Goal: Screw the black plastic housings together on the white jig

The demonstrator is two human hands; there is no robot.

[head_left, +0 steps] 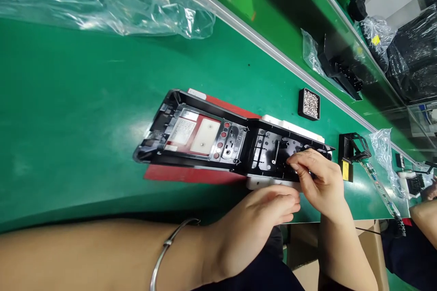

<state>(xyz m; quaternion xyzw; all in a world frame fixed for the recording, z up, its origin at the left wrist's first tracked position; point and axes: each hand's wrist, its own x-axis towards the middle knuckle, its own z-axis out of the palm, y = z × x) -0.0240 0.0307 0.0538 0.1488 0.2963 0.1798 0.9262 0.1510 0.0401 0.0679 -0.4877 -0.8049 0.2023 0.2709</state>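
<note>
A long black plastic housing (201, 157) lies open side up across the bench, with a cut-out window in its left half. A slim metallic post (275, 152) shows in its right half. Over that right half, my right hand (319, 177) pinches thumb and forefinger together; whatever is between the fingertips is hidden or too small to name. My left hand (262, 213) is beside the housing's near edge, fingers curled and pressed together, its palm turned out of sight. Beneath the housing are a red plate (194, 174) and white blocks (293, 129).
A small black tray of tiny metal parts (310, 103) sits beyond the housing. To the right lie a black holder (346, 159) and an electric screwdriver (380, 186). Clear plastic film (112, 4) covers the far left. A rail (259, 38) borders the bench; another person's arm (425, 216) is at right.
</note>
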